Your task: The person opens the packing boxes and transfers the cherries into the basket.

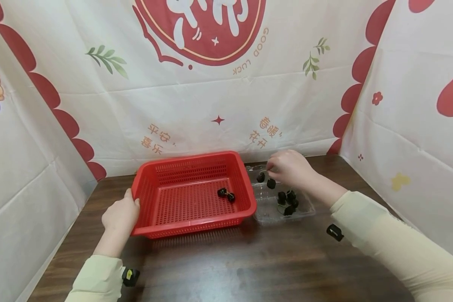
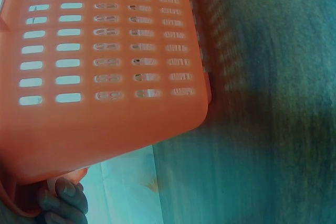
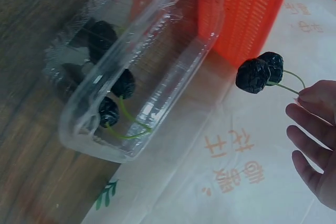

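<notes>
My left hand (image 1: 121, 216) grips the left rim of a red plastic basket (image 1: 190, 224); in the left wrist view its fingers (image 2: 68, 198) curl at the rim. With thumb and fingertips, my right hand (image 1: 292, 167) pinches the green stems of two dark, wrinkled cherries (image 3: 253, 76), which dangle above the far part of a clear plastic box (image 1: 266, 214). Several more dark cherries (image 1: 289, 209) with stems lie in the box's near right part. Another joined pair of cherries (image 1: 231, 197) lies on the basket floor, toward its right side.
The box stands against the basket's right side on a dark wooden table (image 1: 226, 268). Behind and at both sides hangs a white printed cloth (image 1: 196, 109). Black straps with small devices (image 1: 130, 277) are at both wrists.
</notes>
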`<state>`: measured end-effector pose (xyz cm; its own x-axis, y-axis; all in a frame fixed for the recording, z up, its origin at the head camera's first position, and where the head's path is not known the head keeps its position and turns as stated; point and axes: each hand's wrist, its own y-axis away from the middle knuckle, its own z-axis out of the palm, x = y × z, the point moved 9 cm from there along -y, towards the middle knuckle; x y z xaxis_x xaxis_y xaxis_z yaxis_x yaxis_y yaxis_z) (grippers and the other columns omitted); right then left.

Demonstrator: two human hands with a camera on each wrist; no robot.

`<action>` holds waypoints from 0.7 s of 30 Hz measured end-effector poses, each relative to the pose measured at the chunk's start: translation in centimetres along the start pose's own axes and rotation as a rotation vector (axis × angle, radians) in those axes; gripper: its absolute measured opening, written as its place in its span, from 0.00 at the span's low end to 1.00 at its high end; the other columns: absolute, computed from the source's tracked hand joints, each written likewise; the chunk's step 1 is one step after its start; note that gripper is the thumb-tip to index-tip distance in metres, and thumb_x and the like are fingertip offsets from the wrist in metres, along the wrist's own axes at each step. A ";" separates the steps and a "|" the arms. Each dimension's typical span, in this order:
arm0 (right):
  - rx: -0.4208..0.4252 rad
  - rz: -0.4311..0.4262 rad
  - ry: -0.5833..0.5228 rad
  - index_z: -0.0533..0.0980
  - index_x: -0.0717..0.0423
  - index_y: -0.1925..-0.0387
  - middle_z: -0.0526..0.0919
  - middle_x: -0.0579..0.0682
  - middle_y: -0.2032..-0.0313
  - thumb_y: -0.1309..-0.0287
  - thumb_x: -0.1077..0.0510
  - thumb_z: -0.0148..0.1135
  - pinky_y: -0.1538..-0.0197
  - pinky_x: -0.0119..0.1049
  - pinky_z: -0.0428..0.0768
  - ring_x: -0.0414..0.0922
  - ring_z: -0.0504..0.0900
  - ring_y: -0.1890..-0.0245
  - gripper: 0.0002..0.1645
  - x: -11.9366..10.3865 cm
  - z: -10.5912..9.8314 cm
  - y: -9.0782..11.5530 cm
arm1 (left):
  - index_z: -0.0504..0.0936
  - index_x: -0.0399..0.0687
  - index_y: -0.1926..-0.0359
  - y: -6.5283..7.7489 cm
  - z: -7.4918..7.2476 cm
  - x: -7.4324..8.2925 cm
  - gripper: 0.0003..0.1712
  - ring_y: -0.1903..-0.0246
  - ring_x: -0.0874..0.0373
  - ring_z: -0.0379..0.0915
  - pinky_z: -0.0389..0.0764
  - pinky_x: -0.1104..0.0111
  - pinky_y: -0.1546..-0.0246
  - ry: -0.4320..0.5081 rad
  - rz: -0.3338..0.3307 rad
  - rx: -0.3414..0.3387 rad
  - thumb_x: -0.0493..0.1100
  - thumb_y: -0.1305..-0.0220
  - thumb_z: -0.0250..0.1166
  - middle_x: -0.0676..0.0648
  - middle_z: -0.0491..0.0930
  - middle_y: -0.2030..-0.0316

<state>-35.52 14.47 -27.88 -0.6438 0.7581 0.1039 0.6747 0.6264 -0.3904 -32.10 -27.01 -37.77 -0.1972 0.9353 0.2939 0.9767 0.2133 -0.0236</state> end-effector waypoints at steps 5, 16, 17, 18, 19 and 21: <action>0.072 -0.008 -0.029 0.79 0.50 0.76 0.80 0.43 0.78 0.55 0.58 0.60 0.70 0.43 0.75 0.41 0.74 0.76 0.02 -0.5 -1.0 -0.4 | 0.52 0.36 0.37 0.1 0.2 -0.1 0.32 0.83 0.50 0.67 0.72 0.56 0.84 -0.005 -0.001 0.001 0.48 0.36 0.48 0.39 0.73 0.79; 0.134 -0.029 -0.025 0.79 0.47 0.76 0.77 0.41 0.78 0.54 0.57 0.60 0.76 0.40 0.73 0.39 0.71 0.78 0.02 -2.0 -2.0 -1.9 | 0.52 0.36 0.37 -0.2 0.4 -0.1 0.32 0.83 0.50 0.67 0.71 0.56 0.85 -0.013 0.003 0.000 0.48 0.36 0.47 0.40 0.73 0.79; 0.133 -0.029 -0.032 0.79 0.47 0.76 0.77 0.41 0.78 0.54 0.57 0.60 0.75 0.40 0.73 0.39 0.71 0.78 0.02 -2.2 -2.1 -2.1 | 0.52 0.36 0.37 -0.2 0.4 -0.1 0.31 0.83 0.50 0.67 0.71 0.56 0.85 -0.013 0.005 0.004 0.48 0.36 0.47 0.40 0.73 0.79; 0.131 -0.030 -0.041 0.79 0.48 0.76 0.78 0.42 0.78 0.54 0.57 0.60 0.75 0.40 0.73 0.39 0.71 0.77 0.02 -2.3 -2.1 -2.3 | 0.53 0.36 0.37 -0.3 0.3 -0.1 0.31 0.83 0.50 0.67 0.71 0.56 0.85 -0.012 0.005 0.009 0.48 0.36 0.47 0.40 0.73 0.79; 0.128 -0.033 -0.050 0.79 0.49 0.76 0.78 0.42 0.77 0.54 0.57 0.60 0.74 0.41 0.73 0.40 0.71 0.77 0.02 -2.5 -2.1 -2.5 | 0.53 0.36 0.38 -0.3 0.2 -0.1 0.31 0.83 0.49 0.67 0.71 0.56 0.85 -0.010 0.003 0.012 0.48 0.36 0.47 0.39 0.73 0.79; 0.112 -0.031 -0.061 0.79 0.48 0.76 0.78 0.43 0.77 0.54 0.57 0.60 0.73 0.41 0.73 0.40 0.71 0.76 0.02 -2.8 -1.9 -2.9 | 0.53 0.36 0.38 -0.3 0.2 -0.2 0.31 0.83 0.49 0.67 0.71 0.56 0.85 -0.007 0.000 0.017 0.48 0.36 0.47 0.39 0.73 0.79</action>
<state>-34.97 10.86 -25.30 -0.6868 0.7241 0.0630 0.6116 0.6226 -0.4881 -32.38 -27.21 -37.98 -0.1977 0.9372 0.2875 0.9752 0.2179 -0.0397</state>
